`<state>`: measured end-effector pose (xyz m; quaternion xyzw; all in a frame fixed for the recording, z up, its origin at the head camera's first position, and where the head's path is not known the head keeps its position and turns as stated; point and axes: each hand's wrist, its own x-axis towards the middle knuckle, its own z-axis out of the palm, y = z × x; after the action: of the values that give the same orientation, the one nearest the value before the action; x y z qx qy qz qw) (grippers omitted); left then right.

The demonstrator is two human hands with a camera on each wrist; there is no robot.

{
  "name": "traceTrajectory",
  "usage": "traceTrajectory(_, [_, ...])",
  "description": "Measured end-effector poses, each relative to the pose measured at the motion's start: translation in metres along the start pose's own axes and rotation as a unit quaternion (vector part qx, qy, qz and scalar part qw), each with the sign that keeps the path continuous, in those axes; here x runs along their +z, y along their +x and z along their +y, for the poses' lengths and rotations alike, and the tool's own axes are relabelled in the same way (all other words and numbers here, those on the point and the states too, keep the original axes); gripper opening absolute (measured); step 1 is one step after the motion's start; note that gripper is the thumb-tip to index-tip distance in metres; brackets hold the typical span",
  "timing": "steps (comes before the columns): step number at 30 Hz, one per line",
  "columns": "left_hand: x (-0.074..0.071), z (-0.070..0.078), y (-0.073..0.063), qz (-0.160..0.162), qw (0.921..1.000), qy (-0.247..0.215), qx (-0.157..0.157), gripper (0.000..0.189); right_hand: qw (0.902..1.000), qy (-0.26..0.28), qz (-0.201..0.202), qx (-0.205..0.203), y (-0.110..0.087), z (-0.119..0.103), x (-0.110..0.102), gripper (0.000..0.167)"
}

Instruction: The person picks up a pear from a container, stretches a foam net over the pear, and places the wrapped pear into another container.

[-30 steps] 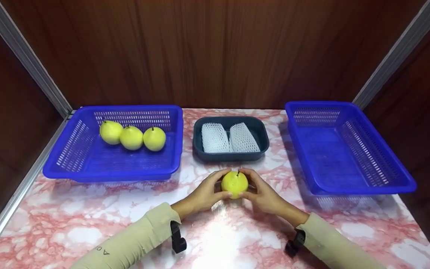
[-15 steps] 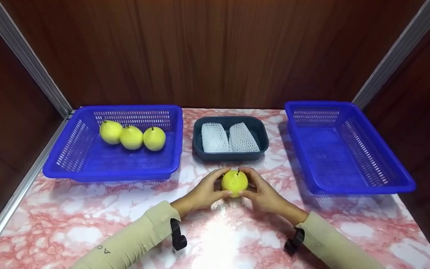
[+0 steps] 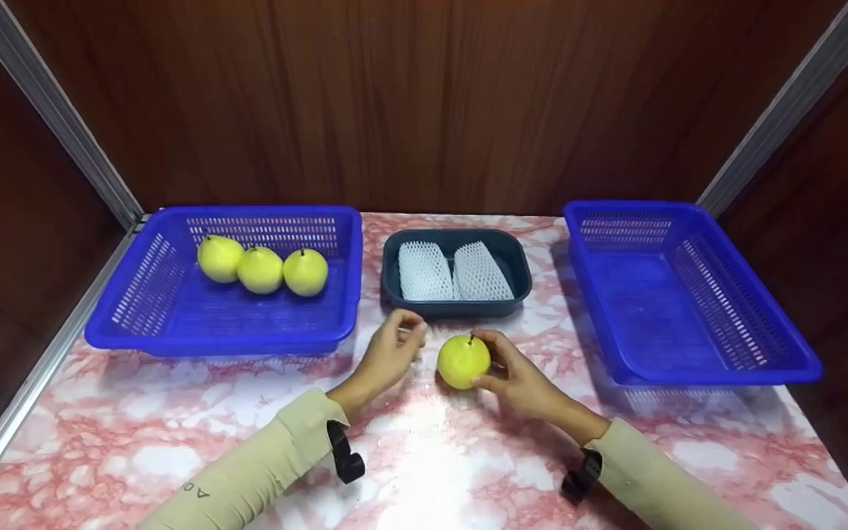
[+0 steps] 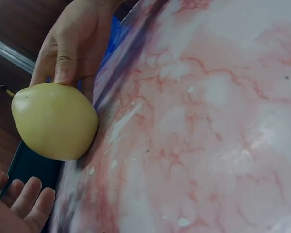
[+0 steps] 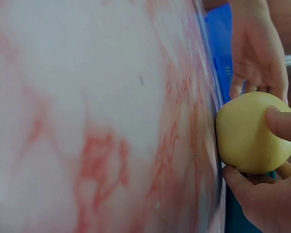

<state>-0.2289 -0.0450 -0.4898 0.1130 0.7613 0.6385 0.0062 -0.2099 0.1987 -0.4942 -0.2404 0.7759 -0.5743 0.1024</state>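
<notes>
Yellow pear is pinched between thumb and fingers of the right hand, on the near side of the dark tray, presumably to stop rolling. Left hand is held near it, loosely curled, nothing gripped.

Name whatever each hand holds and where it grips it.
The right hand holds a yellow pear by its right side in the head view; the left hand holds nothing.
</notes>
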Motion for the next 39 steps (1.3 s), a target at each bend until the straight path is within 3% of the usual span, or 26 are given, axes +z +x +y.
traceTrajectory(7, [-0.004, 0.001, 0.006, 0.086, 0.9907, -0.033, -0.100, 0.025, 1.0000, 0.001, -0.003, 0.002, 0.000, 0.001, -0.001, 0.064])
traceTrajectory(15, [-0.004, -0.004, 0.019, 0.164, 0.9700, -0.110, -0.142, 0.029, 1.0000, 0.003, -0.001, 0.004, 0.000, 0.000, -0.002, 0.064])
traceTrajectory(31, [0.002, -0.003, 0.035, 0.194, 0.9604, -0.131, -0.151, 0.026, 0.9998, 0.011, 0.007, 0.014, 0.001, 0.000, 0.000, 0.065])
traceTrajectory(39, [-0.001, -0.004, 0.040, 0.201, 0.9649, -0.108, -0.130, 0.023, 0.9997, 0.004, 0.007, 0.024, 0.000, 0.000, -0.001, 0.069])
